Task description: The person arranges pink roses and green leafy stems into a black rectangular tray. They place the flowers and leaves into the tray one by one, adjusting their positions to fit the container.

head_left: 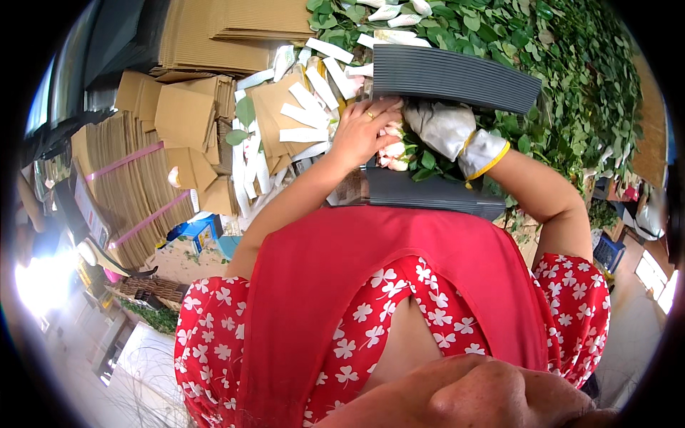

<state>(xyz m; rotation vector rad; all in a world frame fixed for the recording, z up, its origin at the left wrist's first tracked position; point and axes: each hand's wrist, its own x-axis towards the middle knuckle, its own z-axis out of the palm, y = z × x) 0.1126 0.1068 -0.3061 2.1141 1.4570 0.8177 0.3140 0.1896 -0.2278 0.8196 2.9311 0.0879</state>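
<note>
Wearer's head (492,392) nearest; pale-pink roses (392,151) sit between dark-grey ridged slabs (457,75). Bare left hand (362,128) and grey-white gloved right hand (441,130) crowd them, both grips I can't tell. Hard pressing might bruise them.

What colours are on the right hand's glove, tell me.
Greyish-white glove with yellow trim, seen best in the head view.

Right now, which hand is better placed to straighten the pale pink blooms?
Likely the left: the bare left hand lies right at the pale pink blooms; the gloved right hand sits toward the leaf side.
</note>
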